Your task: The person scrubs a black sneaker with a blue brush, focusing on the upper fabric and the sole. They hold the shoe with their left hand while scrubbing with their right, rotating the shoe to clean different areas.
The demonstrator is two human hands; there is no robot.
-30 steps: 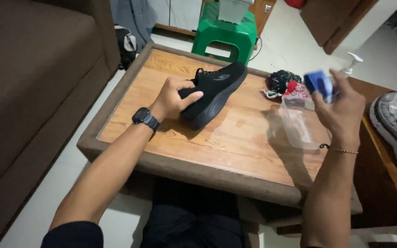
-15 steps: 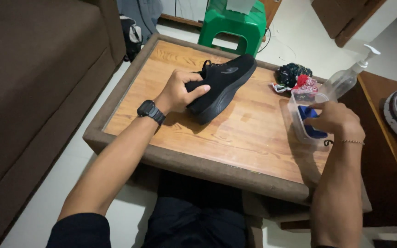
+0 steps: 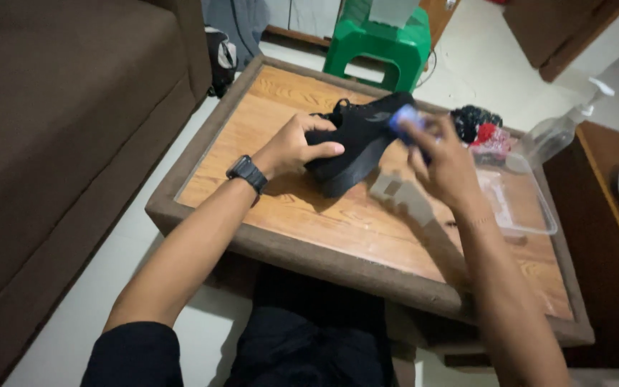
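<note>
Your right hand (image 3: pixel 444 166) has left the tub (image 3: pixel 521 208), gripping a blue cloth (image 3: pixel 404 118) at the shoe (image 3: pixel 356 140). Left hand (image 3: pixel 296 145) clamps the shoe's heel on the table (image 3: pixel 281 215). Wiping step; next likely needs firm strokes.

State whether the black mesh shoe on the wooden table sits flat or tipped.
Tipped. The black mesh shoe shows its thick sole edge side-on while the left hand grips its heel end, on the wooden table.

Brown-framed wooden table (image 3: pixel 338 236) with black shoe (image 3: pixel 356 140), clear plastic tray (image 3: pixel 521 208), pump bottle (image 3: pixel 560 129), crumpled cloths (image 3: pixel 480 127)
</note>
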